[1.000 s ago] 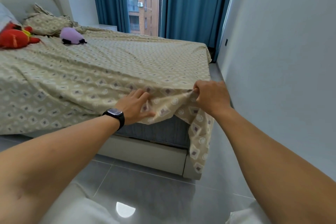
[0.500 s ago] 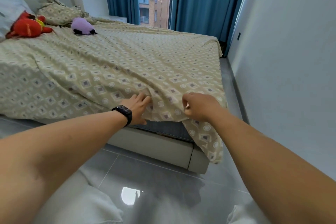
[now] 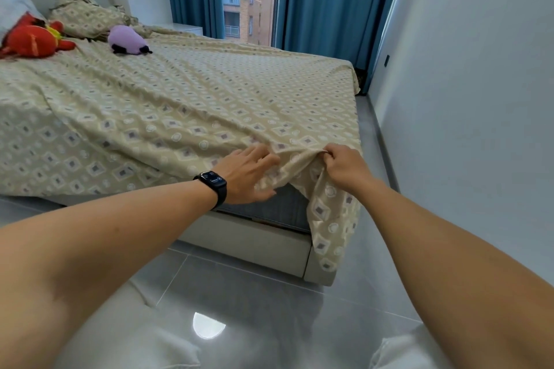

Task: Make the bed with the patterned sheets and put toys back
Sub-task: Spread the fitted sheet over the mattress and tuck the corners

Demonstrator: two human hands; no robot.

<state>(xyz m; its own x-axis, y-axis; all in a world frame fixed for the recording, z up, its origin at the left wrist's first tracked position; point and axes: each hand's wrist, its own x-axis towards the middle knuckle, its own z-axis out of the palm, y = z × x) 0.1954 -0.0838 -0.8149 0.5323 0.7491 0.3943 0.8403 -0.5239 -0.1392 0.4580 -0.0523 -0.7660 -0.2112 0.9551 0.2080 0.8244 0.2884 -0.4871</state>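
Beige patterned sheet [image 3: 186,105] lay spread over the bed [image 3: 248,237], its foot corner pinched in the right hand [image 3: 344,166] while the left hand [image 3: 245,177] pressed it flat-fingered, so a steady pull outward looked wise, red toy [image 3: 30,40] and purple toy [image 3: 127,40] waiting near the pillows, no containers visible.

Red toy [image 3: 28,40] & pillow [image 3: 13,4] cut off at left edge.

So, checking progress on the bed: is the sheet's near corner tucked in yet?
Not tucked: the sheet corner hangs loose over the frame, pinched by the right hand.
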